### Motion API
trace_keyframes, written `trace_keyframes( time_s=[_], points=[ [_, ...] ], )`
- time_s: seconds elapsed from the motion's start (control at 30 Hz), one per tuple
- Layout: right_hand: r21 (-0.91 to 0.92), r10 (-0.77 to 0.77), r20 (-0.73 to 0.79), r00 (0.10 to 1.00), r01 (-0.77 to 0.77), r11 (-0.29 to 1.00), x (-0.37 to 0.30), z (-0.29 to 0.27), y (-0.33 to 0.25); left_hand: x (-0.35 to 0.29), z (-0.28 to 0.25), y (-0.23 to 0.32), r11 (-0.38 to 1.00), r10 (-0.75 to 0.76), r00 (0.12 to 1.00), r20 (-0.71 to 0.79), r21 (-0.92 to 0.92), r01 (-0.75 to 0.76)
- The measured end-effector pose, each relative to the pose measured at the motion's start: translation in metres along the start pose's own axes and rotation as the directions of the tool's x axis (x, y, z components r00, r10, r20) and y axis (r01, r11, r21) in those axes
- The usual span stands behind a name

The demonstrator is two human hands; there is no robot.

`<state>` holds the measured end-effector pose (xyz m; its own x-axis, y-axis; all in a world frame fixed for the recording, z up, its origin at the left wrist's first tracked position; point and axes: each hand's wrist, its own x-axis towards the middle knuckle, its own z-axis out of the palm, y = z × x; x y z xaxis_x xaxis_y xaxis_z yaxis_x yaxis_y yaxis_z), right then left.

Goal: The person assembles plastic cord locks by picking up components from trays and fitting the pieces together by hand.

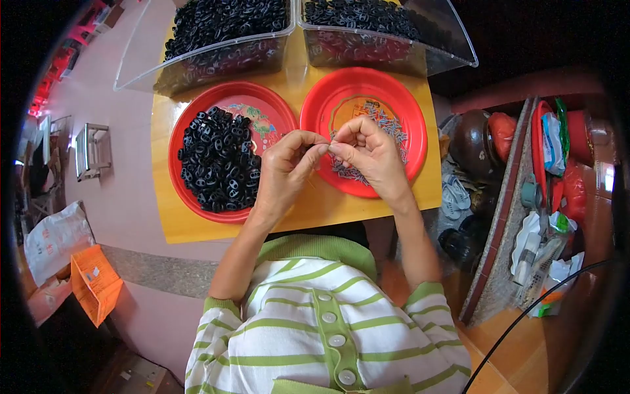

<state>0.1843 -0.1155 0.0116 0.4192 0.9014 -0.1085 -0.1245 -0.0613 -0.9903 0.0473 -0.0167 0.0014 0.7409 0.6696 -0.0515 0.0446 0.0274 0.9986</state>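
Observation:
My left hand point(287, 163) and my right hand point(371, 155) meet fingertip to fingertip above the gap between two red plates. Both are closed in a pinch; whatever sits between the fingertips is too small and covered to name. Under and left of my left hand, the left red plate point(177, 131) carries a heap of small black plastic pieces point(216, 157) with two holes each. My right hand is over the right red plate point(415, 125), where many thin, short grey pieces point(394, 128) lie scattered. My fingers and wrist cover part of both plates.
Two clear plastic bins, a left one point(141, 69) and a right one point(459, 39), full of black pieces, line the far side of the yellow table point(187, 230). A ledge with bags and a jar point(472, 141) stands right. An orange basket point(96, 282) and metal stool point(88, 151) are left.

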Motion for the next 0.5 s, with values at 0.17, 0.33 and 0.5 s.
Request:
trace_keyframes(
  time_s=[0.17,0.33,0.5],
  points=[
    [-0.247,-0.227,-0.165,0.96,0.183,0.952,-0.006,0.012,0.011,0.002,0.008,-0.003,0.999,-0.02,0.999,-0.031,-0.048,0.019],
    [-0.211,-0.254,-0.292,0.922,0.197,0.957,-0.007,0.012,0.018,0.005,0.015,-0.008,0.995,0.088,0.991,-0.096,0.062,-0.082],
    [-0.05,-0.01,-0.275,0.961,-0.004,0.999,-0.012,0.009,0.01,0.004,0.021,-0.012,0.99,0.138,0.972,-0.191,0.036,-0.133]
  ],
)
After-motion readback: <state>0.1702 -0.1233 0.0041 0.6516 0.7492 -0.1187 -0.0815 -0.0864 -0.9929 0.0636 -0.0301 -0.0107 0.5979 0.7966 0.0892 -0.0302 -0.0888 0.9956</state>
